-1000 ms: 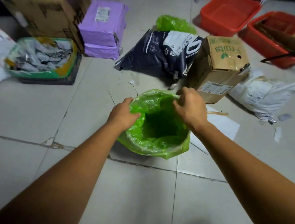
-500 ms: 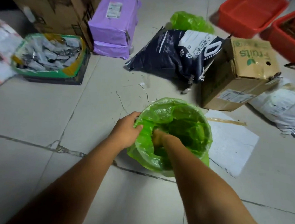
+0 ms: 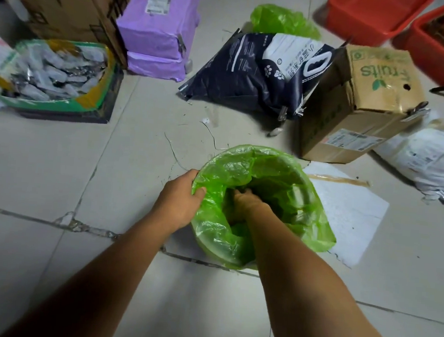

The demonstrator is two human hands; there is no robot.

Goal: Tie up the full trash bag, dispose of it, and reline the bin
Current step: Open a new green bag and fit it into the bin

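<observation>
Left hand (image 3: 179,203) grips green liner (image 3: 242,170); right hand (image 3: 247,200) is inside it.

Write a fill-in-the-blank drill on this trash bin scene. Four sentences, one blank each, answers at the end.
1. The plastic liner is ___ in colour.
2. The right hand reaches ___ the liner while the left hand grips its rim.
3. The cardboard box beyond the liner has the word ___ printed on top.
4. The stacked parcels are wrapped in ___ plastic.

Missing words: green; inside; Fruits; purple.
</observation>
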